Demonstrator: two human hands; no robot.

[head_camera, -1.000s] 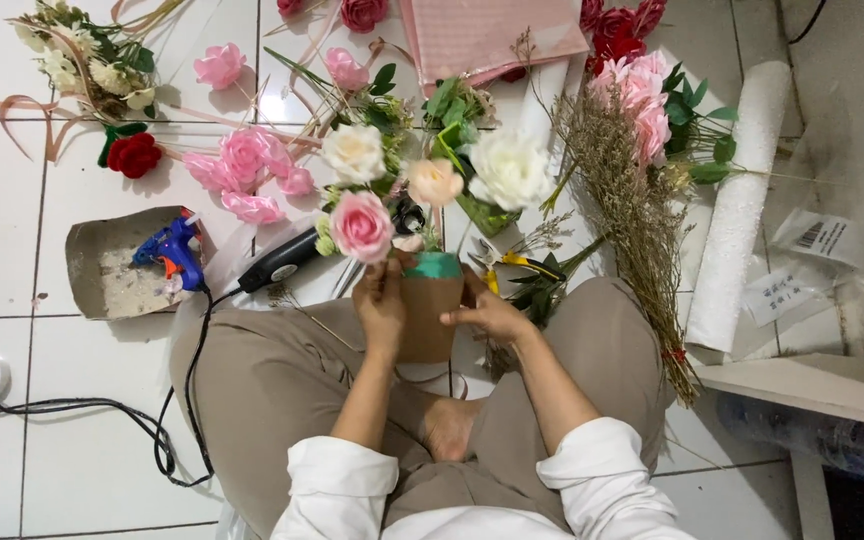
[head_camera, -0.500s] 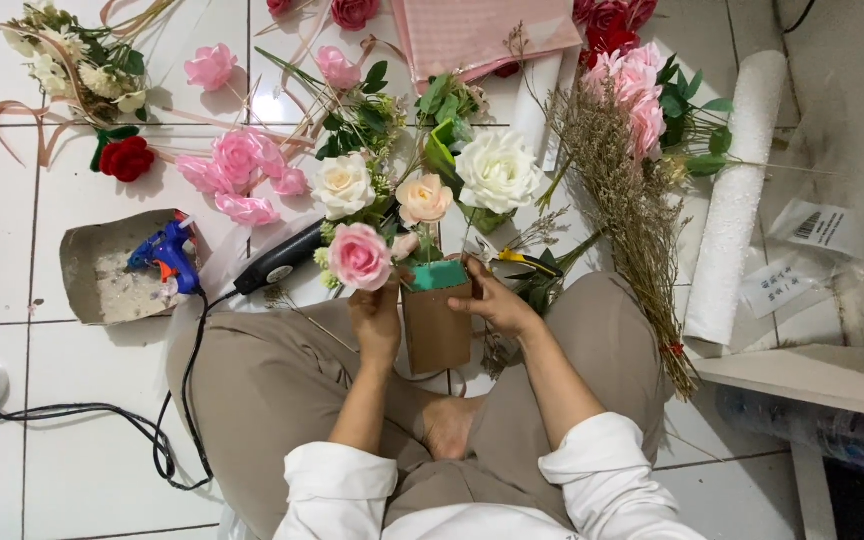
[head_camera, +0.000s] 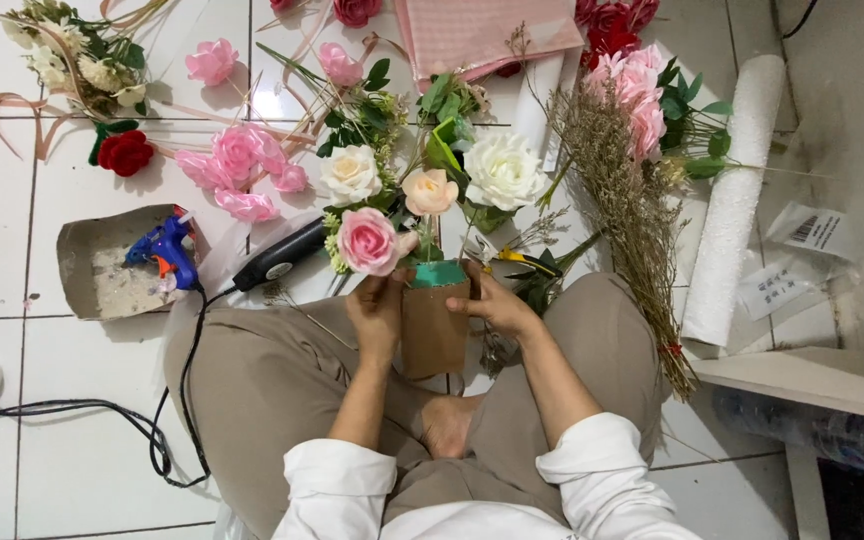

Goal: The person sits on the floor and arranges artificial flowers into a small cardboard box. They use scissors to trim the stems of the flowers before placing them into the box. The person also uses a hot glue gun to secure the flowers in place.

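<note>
I sit cross-legged on a white tiled floor and hold a brown paper-wrapped pot (head_camera: 433, 330) with green foam (head_camera: 439, 273) at its top. Artificial flowers stand in the foam: a pink rose (head_camera: 366, 240), a peach rose (head_camera: 429, 191), a cream rose (head_camera: 349, 174) and a white rose (head_camera: 505, 171). My left hand (head_camera: 377, 312) grips the pot's left side, its thumb up by the pink rose. My right hand (head_camera: 492, 300) clasps the pot's right side near the rim.
A blue glue gun (head_camera: 163, 250) lies on a cardboard scrap (head_camera: 102, 275), its black cable (head_camera: 72, 410) trailing left. A black tool (head_camera: 279, 254) lies beside it. Loose pink roses (head_camera: 237, 165), a red rose (head_camera: 126, 152), dried grass (head_camera: 627, 215), a white foam roll (head_camera: 730, 195) and pink wrapping paper (head_camera: 492, 35) surround me.
The pot with its flowers has been drawn closer to me and raised a little. Both hands have shifted up its sides, toward the rim.
</note>
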